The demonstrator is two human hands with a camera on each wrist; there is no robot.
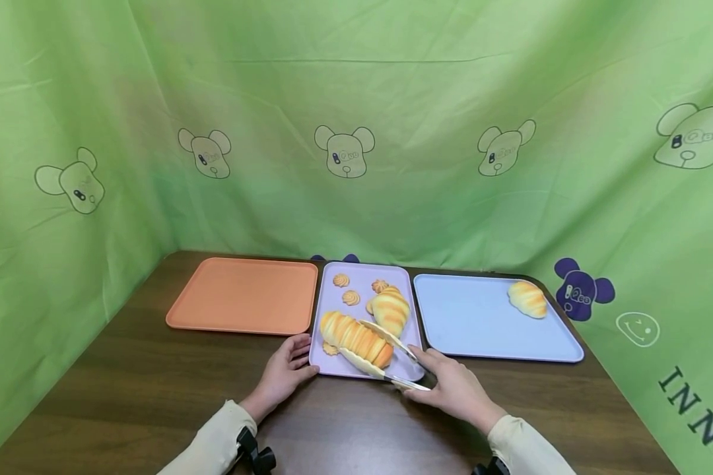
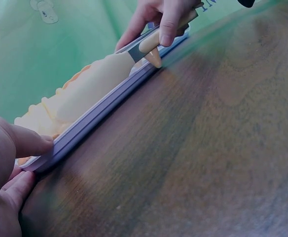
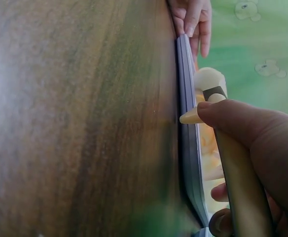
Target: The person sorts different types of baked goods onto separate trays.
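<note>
A lilac tray (image 1: 412,375) stands mid-table. On it lie a long striped bread roll (image 1: 356,336), a croissant-like bread (image 1: 390,310) and several small swirled cookies (image 1: 350,297). My left hand (image 1: 288,366) holds the tray's front left corner, its thumb at the rim in the left wrist view. My right hand (image 1: 451,386) grips a pair of tongs (image 1: 392,341) with cream-coloured ends, also seen as tongs (image 3: 240,177) in the right wrist view. The tongs' two arms lie on either side of the long roll; whether they squeeze it I cannot tell.
An orange tray (image 1: 243,295) lies to the left with nothing on it. To the right is a light blue tray (image 1: 469,316), bearing a striped bread (image 1: 527,299) near its back right corner. A green printed cloth (image 1: 344,211) hangs behind and beside the brown wooden table (image 1: 125,382).
</note>
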